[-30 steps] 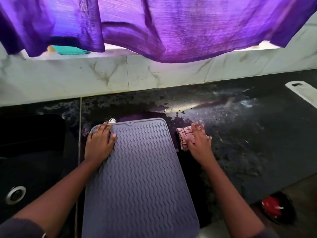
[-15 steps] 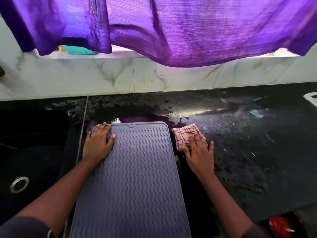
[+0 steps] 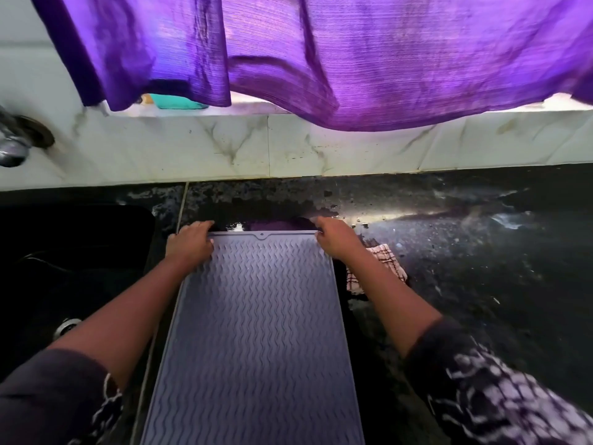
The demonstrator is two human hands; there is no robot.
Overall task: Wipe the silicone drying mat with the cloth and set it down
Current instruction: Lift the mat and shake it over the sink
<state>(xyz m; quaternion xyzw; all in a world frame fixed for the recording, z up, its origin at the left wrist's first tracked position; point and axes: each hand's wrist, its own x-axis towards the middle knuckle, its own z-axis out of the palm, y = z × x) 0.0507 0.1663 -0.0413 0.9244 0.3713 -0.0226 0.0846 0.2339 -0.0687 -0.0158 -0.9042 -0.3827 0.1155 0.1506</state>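
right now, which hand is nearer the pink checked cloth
Right. The right hand holds the grey silicone mat at its far right corner, beside the pink checked cloth; the left hand holds the far left corner.

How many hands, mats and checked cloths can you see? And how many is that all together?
Hands: 2, the left hand and the right hand
Mats: 1, the mat
Checked cloths: 1, the cloth
Total: 4

open counter (image 3: pixel 487 309) right of the mat (image 3: pixel 256 316) past the cloth (image 3: pixel 386 261); sink (image 3: pixel 64 252) at left, curtain (image 3: pixel 385 59) hanging low behind.
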